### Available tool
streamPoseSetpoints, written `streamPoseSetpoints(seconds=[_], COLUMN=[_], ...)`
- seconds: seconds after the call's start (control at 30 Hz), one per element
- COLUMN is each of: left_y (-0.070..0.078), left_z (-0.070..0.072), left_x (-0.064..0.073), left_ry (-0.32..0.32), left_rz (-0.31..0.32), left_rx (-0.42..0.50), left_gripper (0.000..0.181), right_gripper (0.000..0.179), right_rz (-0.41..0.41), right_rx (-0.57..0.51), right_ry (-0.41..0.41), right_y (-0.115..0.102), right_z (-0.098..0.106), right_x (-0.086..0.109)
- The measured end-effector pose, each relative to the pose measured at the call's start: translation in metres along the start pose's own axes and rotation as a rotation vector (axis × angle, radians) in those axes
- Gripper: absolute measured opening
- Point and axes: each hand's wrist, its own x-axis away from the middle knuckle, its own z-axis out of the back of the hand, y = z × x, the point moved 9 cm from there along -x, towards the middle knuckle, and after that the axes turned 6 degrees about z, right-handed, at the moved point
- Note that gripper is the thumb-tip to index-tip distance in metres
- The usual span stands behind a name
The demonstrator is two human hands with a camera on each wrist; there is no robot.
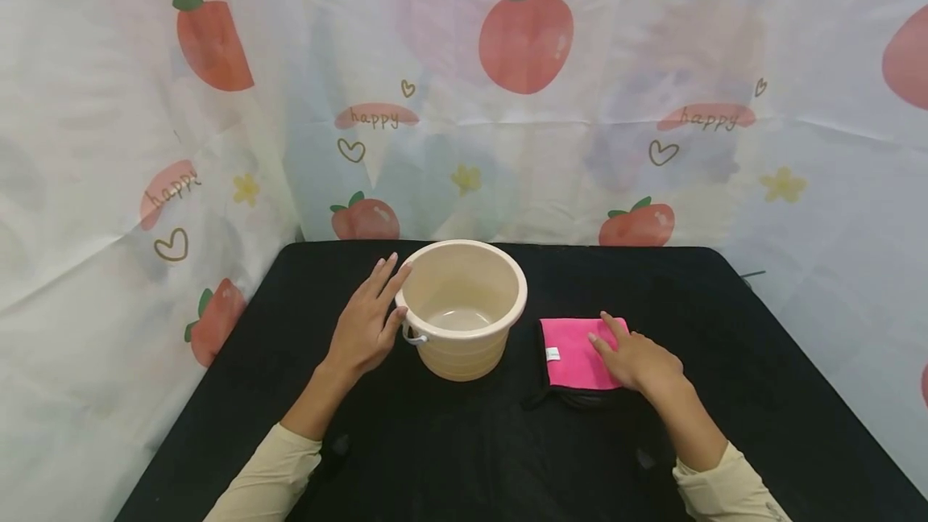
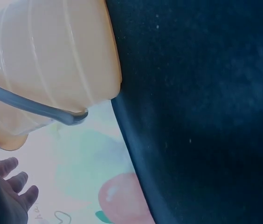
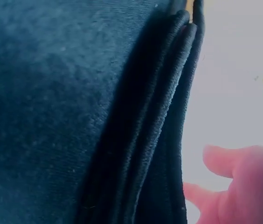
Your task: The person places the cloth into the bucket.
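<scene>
Head view: cream bucket (image 1: 464, 357) upright near the middle of a black-covered table (image 1: 449, 457), mouth facing up, inner bottom visible. Left hand (image 1: 368, 325) at the bucket's left side, fingers extended and spread, thumb by the rim; not gripping. Whether the thumb actually meets the rim is hard to say from these angles. Handle (image 2: 38, 107) hangs down against the bucket's outer wall, grey in the left wrist view, where the horizontal ribs of the wall also show. To the right of the bucket, just beside it and a little nearer the wearer, a folded pink cloth (image 1: 576, 361) lies flat, black edging (image 3: 162, 112) around it, white tag (image 1: 553, 354) near its left edge, dark loop (image 1: 535, 401) at its lower left corner. Right hand (image 1: 641, 357) over the cloth's right side, thumb and forefinger apart, no grip closed on it. Right wrist view gives the fold side-on: several dark edges stacked. Both forearms in pale sleeves (image 1: 268, 474). Behind the table, a pastel backdrop (image 1: 435, 22) printed with red fruit, outlined hearts, yellow flowers and the word "happy".
</scene>
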Motion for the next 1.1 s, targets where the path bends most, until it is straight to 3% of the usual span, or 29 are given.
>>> streamPoseSetpoints(seconds=[0.23,0.37,0.67,0.93,1.1], left_y=[0.0,-0.001,0.004,0.004,0.011], left_z=[-0.009,-0.016,-0.028,-0.032,-0.025], left_x=[0.0,0.0,-0.001,-0.002,-0.004], left_ry=[-0.023,-0.002,0.038,0.101,0.133], left_rz=[0.024,0.036,0.146,0.278,0.313], left_rx=[0.213,0.356,0.694,0.844,0.951], left_gripper=[0.068,0.064,0.051,0.052,0.051], right_gripper=[0.074,0.072,0.068,0.069,0.066], right_rz=[0.043,0.053,0.043,0.056,0.066], right_rx=[-0.061,-0.069,-0.087,-0.133,-0.228], right_ry=[0.023,0.047,0.059,0.089,0.131], right_y=[-0.002,-0.003,0.002,0.003,0.003], right_z=[0.001,0.003,0.005,0.004,0.004], right_x=[0.0,-0.002,-0.004,-0.008,-0.009])
